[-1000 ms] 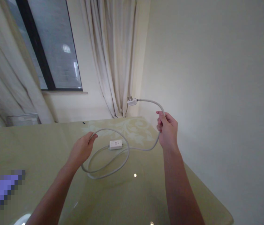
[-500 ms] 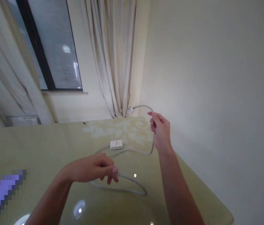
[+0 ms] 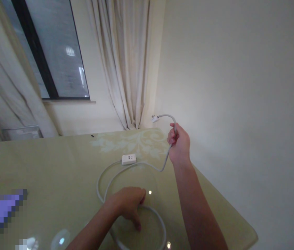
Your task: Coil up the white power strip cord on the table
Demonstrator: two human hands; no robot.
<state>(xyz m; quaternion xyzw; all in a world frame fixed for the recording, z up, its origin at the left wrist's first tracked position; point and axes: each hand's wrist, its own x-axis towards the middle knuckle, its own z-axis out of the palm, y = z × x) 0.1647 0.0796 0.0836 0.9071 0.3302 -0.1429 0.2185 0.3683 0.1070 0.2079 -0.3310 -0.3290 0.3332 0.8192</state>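
Observation:
My right hand [image 3: 179, 142] is closed around a grey power cord [image 3: 156, 217], below its white plug [image 3: 155, 118], which hangs in the air above the table's far corner. From that hand the cord drops to the table and runs into loops. My left hand [image 3: 131, 205] is over the near loop, thumb spread away from the fingers. The cord passes behind the left hand between thumb and fingers; whether they touch it I cannot tell. At the cord's other end, a small white socket block [image 3: 129, 159] lies on the table beyond my left hand.
The glossy greenish table [image 3: 58, 173] has a pale leaf pattern at its far edge, near a small dark object [image 3: 92, 135]. A blurred-out purple item [image 3: 2, 211] lies at left. A wall [image 3: 241, 104] borders the right side; curtains [image 3: 126, 62] and a window stand behind.
My left hand has moved right and nearer to me, and its thumb has spread from the fingers. The near loop has widened. The plug has shifted slightly right with my right hand's cord.

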